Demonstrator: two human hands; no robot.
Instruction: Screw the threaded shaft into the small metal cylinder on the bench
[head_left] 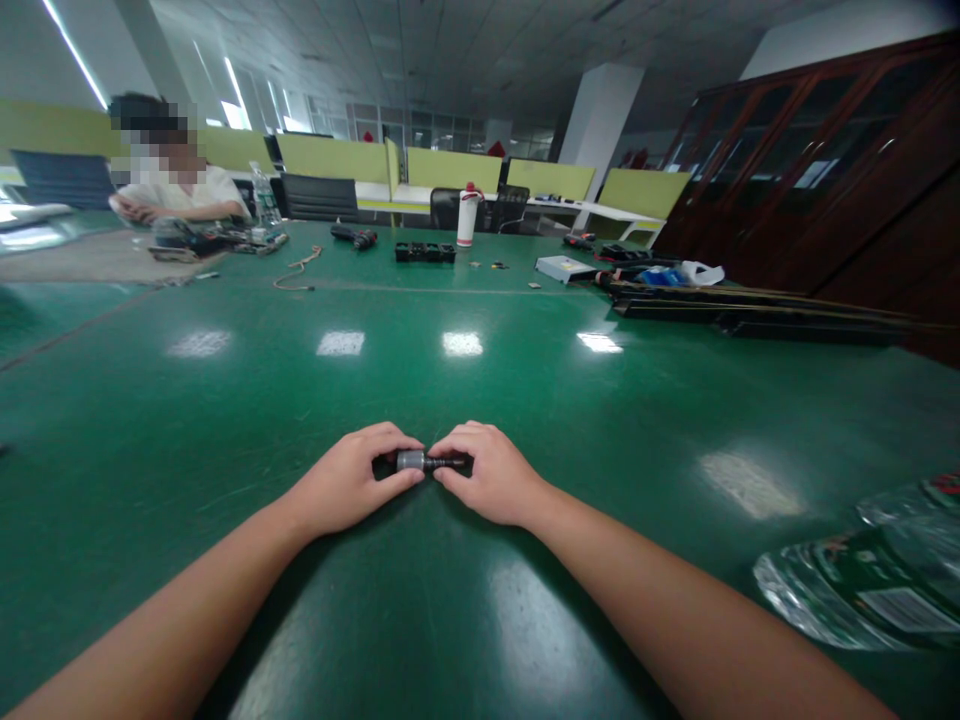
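Observation:
A small grey cylinder with a dark ribbed shaft (411, 460) lies level near the middle of the green table, low over or on its surface. My left hand (360, 476) curls around the grey end, thumb below and forefinger above, closed on it. From the other side, my right hand (491, 472) closes thumb and fingers around the dark shaft end. The fingertips of both hands nearly meet over the middle of the part. Its outer ends are partly hidden inside the hands.
A large clear water bottle (862, 590) lies at the right. Across the green table (262, 400) stand a white cup (466, 218), a black block (425, 252), a silver box (565, 268) and long black bars (675, 305). Another person (180, 180) sits at the far left.

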